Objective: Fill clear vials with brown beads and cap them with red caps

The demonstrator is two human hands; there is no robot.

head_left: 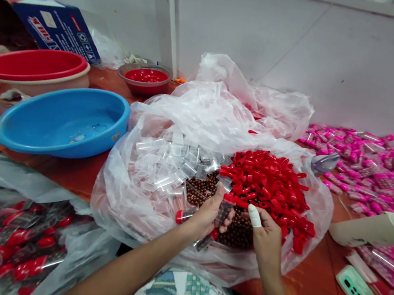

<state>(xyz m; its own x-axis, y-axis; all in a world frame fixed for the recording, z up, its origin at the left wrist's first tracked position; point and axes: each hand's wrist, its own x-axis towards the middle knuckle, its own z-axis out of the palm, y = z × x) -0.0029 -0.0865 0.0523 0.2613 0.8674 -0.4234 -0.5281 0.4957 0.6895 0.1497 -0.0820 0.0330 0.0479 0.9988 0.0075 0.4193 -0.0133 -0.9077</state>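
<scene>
Step in hand: a red cap is being seated on a small clear tube (224,211) filled with brown beads, over the open bag.
Doing it well: I judge it best to keep the tube mouth upward, line the cap square to the rim, and press straight down over the bead pile so spills fall back in.
Left hand (209,215): fingers curled around several tubes at once; the one being capped stands near upright between thumb and fingertips, and other red-capped tubes (183,215) poke out to the side and below.
Right hand (268,235): forefinger in a white finger cot (254,216), fingers drawn together at the tube's top; whether they pinch the cap cannot be told.
Supplies: red caps (268,184), brown beads (205,190) and empty clear tubes (165,167) lie in one plastic bag (126,206) on the bench (69,171).
Nearby: a blue basin (63,121) to the left, pink-capped tubes (373,167) to the right.
</scene>
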